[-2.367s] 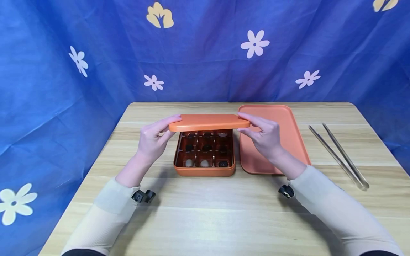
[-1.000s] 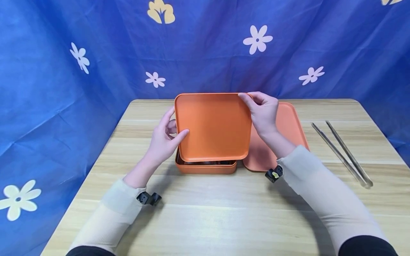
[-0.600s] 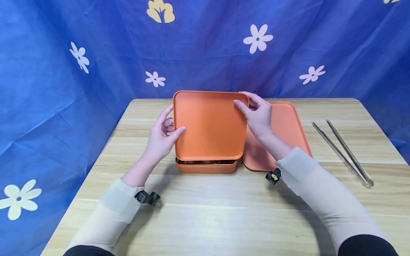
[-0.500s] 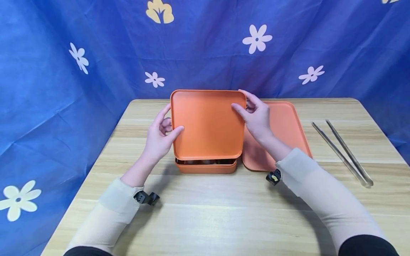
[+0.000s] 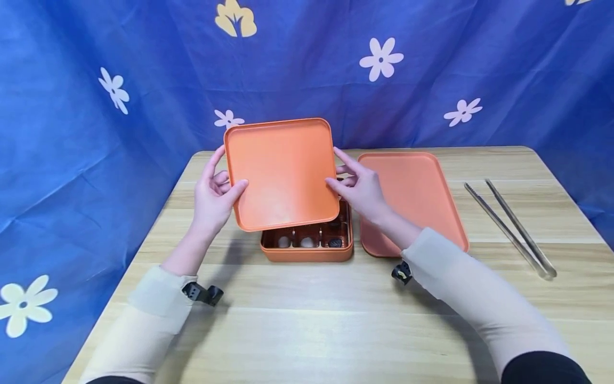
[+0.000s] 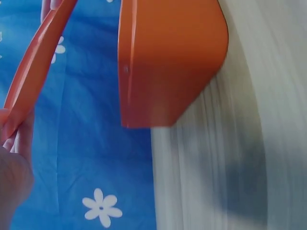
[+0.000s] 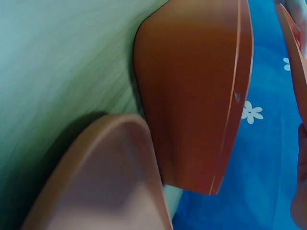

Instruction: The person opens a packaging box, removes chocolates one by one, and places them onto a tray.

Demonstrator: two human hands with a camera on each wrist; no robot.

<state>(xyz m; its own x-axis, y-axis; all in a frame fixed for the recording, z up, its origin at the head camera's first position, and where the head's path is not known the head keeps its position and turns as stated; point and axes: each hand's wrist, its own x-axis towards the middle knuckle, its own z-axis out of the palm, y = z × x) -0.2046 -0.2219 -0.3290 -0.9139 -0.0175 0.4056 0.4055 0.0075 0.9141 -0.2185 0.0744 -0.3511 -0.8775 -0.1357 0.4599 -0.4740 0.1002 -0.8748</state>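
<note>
At its left edge, a shallow, round-cornered orange lid is gripped by the left hand, thumb in front. It is held tilted above a rectangular, compartmented orange box. The lid's right edge is pinched by the right hand. Just beside the box, a flat salmon-pink tray is laid; farther right, V-shaped silver metal tongs are set on the pale wooden table.

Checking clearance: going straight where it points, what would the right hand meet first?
The orange rectangular lid the right hand pinches; beyond it, probably the blue flowered fabric curtain; depth is unclear.
</note>
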